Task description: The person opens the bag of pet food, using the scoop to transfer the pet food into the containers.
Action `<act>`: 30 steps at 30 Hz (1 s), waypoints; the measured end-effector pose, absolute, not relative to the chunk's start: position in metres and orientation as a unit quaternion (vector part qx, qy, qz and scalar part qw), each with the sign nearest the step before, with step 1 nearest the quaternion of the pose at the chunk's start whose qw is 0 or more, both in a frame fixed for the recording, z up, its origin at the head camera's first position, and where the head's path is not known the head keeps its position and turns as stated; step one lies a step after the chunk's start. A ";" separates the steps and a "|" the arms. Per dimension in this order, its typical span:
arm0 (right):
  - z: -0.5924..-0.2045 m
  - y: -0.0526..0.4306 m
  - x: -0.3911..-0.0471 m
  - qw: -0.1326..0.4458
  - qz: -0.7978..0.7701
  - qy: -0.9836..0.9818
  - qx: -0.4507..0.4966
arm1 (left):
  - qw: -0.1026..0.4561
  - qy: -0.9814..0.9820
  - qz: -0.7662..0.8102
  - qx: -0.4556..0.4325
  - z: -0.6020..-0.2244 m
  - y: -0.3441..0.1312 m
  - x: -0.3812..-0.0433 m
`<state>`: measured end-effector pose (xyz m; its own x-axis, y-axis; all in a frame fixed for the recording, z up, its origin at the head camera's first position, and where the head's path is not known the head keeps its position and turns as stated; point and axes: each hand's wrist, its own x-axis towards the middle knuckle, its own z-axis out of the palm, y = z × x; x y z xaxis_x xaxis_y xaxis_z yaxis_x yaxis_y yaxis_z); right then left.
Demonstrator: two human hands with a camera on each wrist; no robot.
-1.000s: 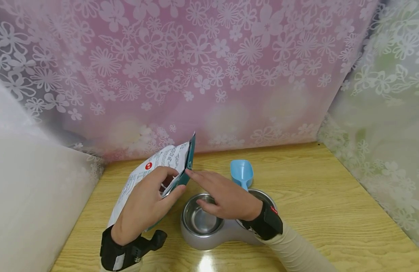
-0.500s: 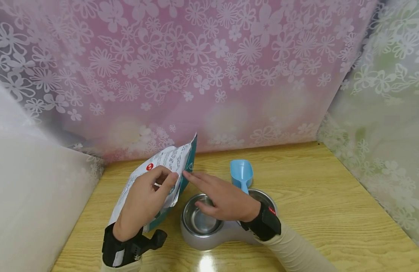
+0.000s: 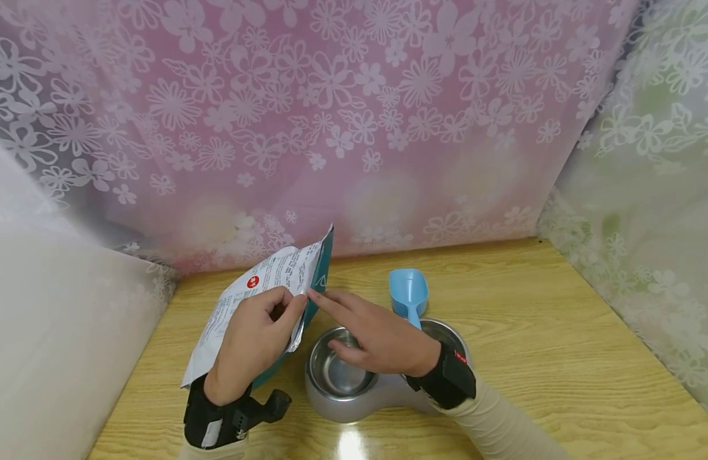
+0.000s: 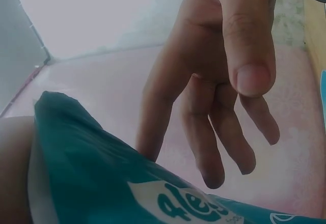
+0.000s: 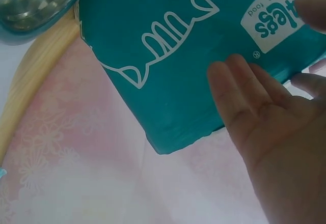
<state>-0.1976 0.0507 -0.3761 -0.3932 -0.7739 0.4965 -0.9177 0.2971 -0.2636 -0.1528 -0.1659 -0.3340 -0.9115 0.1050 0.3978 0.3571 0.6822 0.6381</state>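
A pet food bag, white with small print on one side and teal on the other, stands tilted at the left of the head view. My left hand pinches its top edge between thumb and fingers. Fingers straight, my right hand reaches across from the right. Its index fingertip touches the bag's edge right by the left thumb, and its own thumb is apart from the bag. Several right fingers lie over the teal face in the right wrist view. The bag's contents are hidden.
Under the right hand stands a grey double pet bowl with steel insets. A light blue scoop lies behind it, its handle at the right inset. Flowered curtains rise around the wooden table.
The left thumb has moved up from the teal face and met the fingers at the bag's edge. The bag's top, earlier gaping, now lies flatter. The right hand has barely moved.
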 end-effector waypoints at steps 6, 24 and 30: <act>-0.376 0.051 -0.197 0.130 0.256 -0.797 0.531 | 0.138 -0.894 -0.405 -0.136 -0.332 -0.165 -0.153; -0.378 0.051 -0.199 0.133 0.282 -0.792 0.525 | 0.110 -0.886 -0.409 -0.187 -0.334 -0.166 -0.157; -0.380 0.050 -0.199 0.135 0.277 -0.791 0.528 | 0.132 -0.873 -0.424 -0.202 -0.336 -0.169 -0.158</act>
<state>-0.1989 0.0495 -0.3796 -0.4049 -0.7612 0.5066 -0.9109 0.2879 -0.2955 -0.1583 -0.1691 -0.3362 -0.8835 0.2398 0.4023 0.4645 0.5582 0.6875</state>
